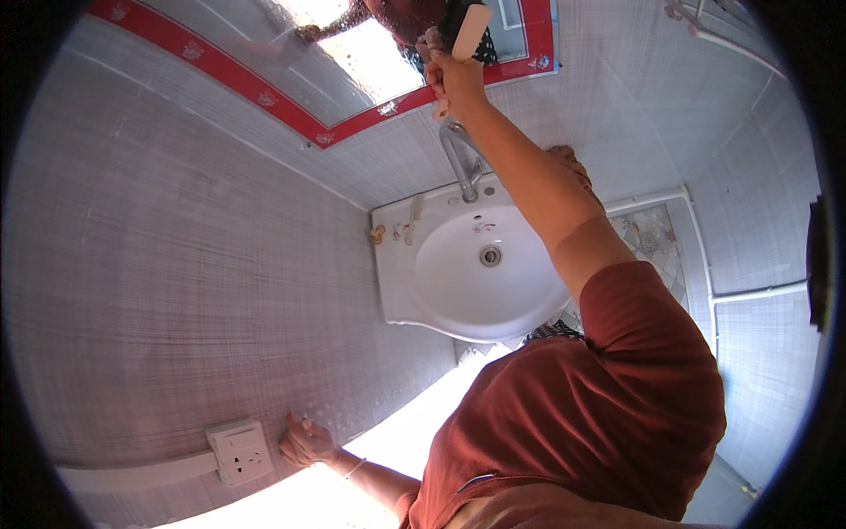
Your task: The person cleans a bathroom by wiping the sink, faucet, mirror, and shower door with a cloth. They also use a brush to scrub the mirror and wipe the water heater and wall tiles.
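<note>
My right hand (pixel 462 86) is raised to a wall mirror (pixel 271 59) with a red, flower-patterned border. It grips a cream-coloured hand tool (pixel 473 33) with a flat, rounded head; the tool's working side is hidden. The mirror glass looks wet and reflects a person and bright light. Below that hand, a chrome swan-neck tap (pixel 456 155) rises from a white ceramic washbasin (pixel 456 297). My left hand (pixel 307 443) is low at the left, close to the grey wall, with nothing visible in it and its fingers partly bent. Whether it touches the wall I cannot tell.
A white wall socket (pixel 241 453) with cable trunking (pixel 139 473) is beside my left hand. A brown cloth-like thing (pixel 567 159) lies behind my right forearm. White pipes (pixel 704 244) run along the right wall, near a floor drain (pixel 648 243). The basin's ledge holds a slim pale item (pixel 414 215).
</note>
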A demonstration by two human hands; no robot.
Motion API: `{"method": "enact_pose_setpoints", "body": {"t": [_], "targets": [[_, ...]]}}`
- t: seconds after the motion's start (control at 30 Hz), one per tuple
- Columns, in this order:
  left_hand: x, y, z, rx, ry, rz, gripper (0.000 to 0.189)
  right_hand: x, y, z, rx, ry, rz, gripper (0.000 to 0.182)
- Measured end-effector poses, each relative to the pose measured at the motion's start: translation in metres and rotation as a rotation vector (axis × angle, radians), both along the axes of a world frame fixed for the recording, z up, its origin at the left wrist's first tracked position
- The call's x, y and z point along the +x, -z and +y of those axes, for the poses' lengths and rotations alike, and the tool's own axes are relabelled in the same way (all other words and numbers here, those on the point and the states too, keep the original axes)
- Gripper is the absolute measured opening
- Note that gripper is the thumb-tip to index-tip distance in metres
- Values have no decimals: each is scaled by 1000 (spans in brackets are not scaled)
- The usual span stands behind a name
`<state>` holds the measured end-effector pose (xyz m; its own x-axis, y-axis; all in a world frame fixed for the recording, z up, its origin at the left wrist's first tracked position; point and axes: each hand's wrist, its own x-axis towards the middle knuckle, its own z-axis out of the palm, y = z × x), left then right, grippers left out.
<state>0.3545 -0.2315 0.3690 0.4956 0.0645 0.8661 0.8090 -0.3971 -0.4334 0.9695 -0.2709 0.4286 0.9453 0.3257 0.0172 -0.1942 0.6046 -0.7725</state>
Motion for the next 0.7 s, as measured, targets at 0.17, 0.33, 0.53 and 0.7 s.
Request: {"method": "enact_pose_setpoints", "body": {"t": [0.17,0.33,0.53,0.7], "targets": [[-1,0,-1,5,-2,9,51,-3,-4,-2,77,41,-45,43],[2,-1,-1,3,14,9,52,-2,-1,-3,199,21,-55,30],[3,-2,-3,3,3,-1,51,-2,1,0,125,-27,-46,31],[3,-2,-2,3,-5,15,51,-4,-2,0,59,-2,6,25]]}}
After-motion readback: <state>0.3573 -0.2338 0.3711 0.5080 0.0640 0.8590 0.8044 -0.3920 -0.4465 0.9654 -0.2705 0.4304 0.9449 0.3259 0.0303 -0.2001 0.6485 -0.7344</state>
